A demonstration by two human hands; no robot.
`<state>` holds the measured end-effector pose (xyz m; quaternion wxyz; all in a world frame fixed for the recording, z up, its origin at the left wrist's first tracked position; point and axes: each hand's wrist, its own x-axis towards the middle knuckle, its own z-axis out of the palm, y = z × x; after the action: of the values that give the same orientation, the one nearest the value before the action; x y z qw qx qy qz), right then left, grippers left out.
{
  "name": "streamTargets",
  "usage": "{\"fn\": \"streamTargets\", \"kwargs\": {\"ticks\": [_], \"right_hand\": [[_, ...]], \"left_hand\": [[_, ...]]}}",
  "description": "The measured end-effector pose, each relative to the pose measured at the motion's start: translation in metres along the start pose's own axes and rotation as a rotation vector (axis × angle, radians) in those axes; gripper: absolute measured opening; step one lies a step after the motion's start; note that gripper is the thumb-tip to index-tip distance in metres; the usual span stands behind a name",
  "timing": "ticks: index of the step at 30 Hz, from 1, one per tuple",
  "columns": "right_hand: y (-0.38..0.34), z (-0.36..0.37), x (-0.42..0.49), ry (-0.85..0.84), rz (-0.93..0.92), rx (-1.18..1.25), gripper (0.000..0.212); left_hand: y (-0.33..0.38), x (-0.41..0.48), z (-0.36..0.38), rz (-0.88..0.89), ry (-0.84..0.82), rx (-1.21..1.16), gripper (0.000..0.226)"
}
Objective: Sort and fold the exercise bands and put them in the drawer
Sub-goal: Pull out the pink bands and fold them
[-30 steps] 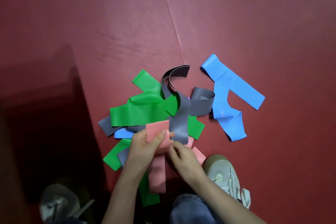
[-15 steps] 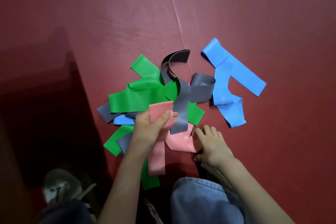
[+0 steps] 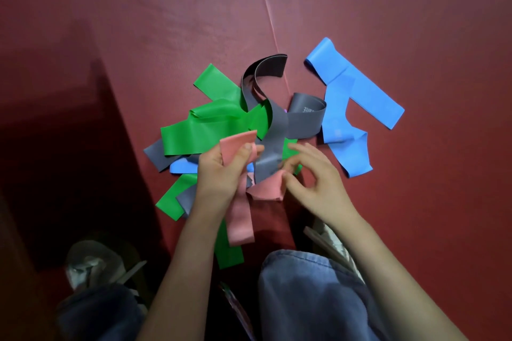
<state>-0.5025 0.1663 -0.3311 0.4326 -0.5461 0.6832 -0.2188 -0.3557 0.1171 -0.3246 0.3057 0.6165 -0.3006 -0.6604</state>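
Note:
A tangled heap of exercise bands lies on the red mat: green bands (image 3: 194, 137), grey bands (image 3: 278, 130) and a small blue one (image 3: 181, 166) under them. Two blue bands (image 3: 343, 108) lie apart at the right. My left hand (image 3: 221, 171) is shut on a pink band (image 3: 235, 147), whose long end hangs down toward me. My right hand (image 3: 313, 180) pinches the corner of a second pink band (image 3: 268, 188) that lies partly under a grey band. No drawer is in view.
The red mat (image 3: 388, 8) has a seam running up from the heap. My knees in blue jeans (image 3: 310, 293) and a grey shoe (image 3: 86, 260) fill the bottom of the view. A dark shadow covers the left side.
My right hand has lifted off the mat and moved up to the second pink band, taking its corner. My left hand still holds the first pink band, a little higher.

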Motion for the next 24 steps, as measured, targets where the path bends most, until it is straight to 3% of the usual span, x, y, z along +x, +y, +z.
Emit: {"fn": "streamTargets", "kwargs": {"ticks": [4, 9, 12, 15, 18, 21, 24], "right_hand": [[-0.029, -0.005, 0.012, -0.19, 0.068, 0.051, 0.008], [-0.041, -0.007, 0.015, -0.237, 0.218, 0.642, 0.025], [-0.042, -0.005, 0.018, -0.275, 0.273, 0.788, 0.012], [-0.04, -0.009, 0.016, -0.398, 0.369, 0.937, 0.022], [-0.037, -0.01, 0.013, -0.487, 0.315, 0.819, 0.032], [-0.037, -0.008, 0.015, -0.226, 0.206, 0.561, 0.031], [-0.039, -0.004, 0.018, -0.071, 0.016, 0.293, 0.009]], "left_hand": [[-0.004, -0.001, 0.005, -0.043, -0.072, -0.004, 0.017], [-0.005, -0.004, 0.011, -0.092, -0.137, -0.066, 0.027], [-0.005, -0.006, 0.011, -0.124, -0.124, -0.07, 0.029], [-0.009, -0.004, 0.006, -0.169, -0.088, -0.144, 0.029], [-0.009, -0.003, 0.005, -0.149, -0.049, -0.157, 0.025], [-0.006, -0.005, 0.007, -0.19, -0.035, -0.257, 0.018], [-0.004, -0.006, 0.008, -0.202, -0.065, -0.313, 0.023]]}}
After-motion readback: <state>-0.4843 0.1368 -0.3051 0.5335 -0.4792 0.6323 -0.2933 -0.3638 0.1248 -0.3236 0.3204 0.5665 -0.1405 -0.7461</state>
